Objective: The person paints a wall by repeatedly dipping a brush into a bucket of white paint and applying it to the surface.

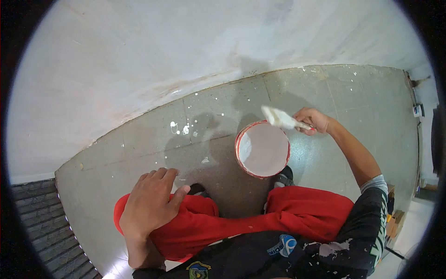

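A paintbrush [281, 117] with white-coated bristles is gripped by its handle in my right hand [312, 122]. Its head hangs over the upper rim of a round bucket [238, 160] with a red-streaked edge. White paint [265, 151] lies inside the bucket, which stands on the floor in front of my feet. Over my left knee rests my left hand [151, 197], palm down, fingers loosely stretched and holding nothing.
A whitish wall [139, 60] rises ahead from the tiled floor [209, 158]. Paint spatters [186, 129] dot the tiles near the wall. At the lower left is a dark ridged surface [46, 223]. Boxes [396, 223] sit behind my right arm.
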A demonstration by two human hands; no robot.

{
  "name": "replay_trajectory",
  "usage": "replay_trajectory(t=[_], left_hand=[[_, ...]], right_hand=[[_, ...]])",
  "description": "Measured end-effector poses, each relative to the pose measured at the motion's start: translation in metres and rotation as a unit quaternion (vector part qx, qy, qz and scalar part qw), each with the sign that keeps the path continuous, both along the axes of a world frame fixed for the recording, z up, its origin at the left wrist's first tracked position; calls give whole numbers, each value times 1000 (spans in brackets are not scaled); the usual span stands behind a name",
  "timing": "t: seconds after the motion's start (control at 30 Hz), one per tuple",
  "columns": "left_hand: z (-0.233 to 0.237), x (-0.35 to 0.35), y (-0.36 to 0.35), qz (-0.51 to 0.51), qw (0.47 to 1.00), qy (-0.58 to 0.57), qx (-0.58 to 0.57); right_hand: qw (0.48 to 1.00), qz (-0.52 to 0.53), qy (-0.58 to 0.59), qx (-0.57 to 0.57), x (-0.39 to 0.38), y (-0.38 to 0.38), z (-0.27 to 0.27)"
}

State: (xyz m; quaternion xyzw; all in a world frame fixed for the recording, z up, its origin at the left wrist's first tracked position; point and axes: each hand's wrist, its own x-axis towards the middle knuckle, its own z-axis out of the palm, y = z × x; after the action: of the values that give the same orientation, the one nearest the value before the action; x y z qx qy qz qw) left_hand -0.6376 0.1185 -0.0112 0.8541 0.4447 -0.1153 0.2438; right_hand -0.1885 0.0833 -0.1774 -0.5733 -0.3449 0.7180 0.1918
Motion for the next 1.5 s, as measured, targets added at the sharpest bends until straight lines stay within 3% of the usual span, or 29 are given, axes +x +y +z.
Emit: replay_trajectory(t=[0.07, 0.23, 0.33, 0.57, 0.77, 0.9, 0.97, 1.0, 1.07, 1.17, 1.37, 1.5], left_hand=[[0, 0, 0, -3, 1000, 0, -1], [-1, -4, 0, -9, 1000, -6, 13], [0, -5, -1, -1, 1000, -5, 17], [4, -6, 3, -9, 1000, -3, 12], [3, -7, 2, -21, 999, -13, 21], [4, -7, 4, -26, 1000, 6, 2], [4, -8, 2, -34, 999, -13, 16], [3, -9, 2, -39, 998, -31, 30], [4, -9, 3, -41, 999, -16, 17], [2, -11, 4, -42, 999, -9, 11], [1, -12, 4, -45, 999, -12, 6], [3, -12, 6, -43, 999, -10, 7]], right_hand=[[998, -57, 29, -15, -1, 3, -5], [975, -166, 18, 146, -6, 4, -40], [961, -155, 1, 228, -23, 3, -56], [976, -163, 55, 134, -60, 6, -65], [970, -167, 156, 83, -140, 25, -72], [969, -192, 81, 133, -167, 57, -60], [930, -263, -43, 254, -165, 79, -77], [929, -264, -43, 257, -163, 84, -81], [910, -365, -38, 194, -159, 92, -90], [916, -376, -2, 137, -148, 105, -100], [896, -411, -6, 169, -146, 133, -71], [885, -401, -47, 229, -147, 133, -4]])
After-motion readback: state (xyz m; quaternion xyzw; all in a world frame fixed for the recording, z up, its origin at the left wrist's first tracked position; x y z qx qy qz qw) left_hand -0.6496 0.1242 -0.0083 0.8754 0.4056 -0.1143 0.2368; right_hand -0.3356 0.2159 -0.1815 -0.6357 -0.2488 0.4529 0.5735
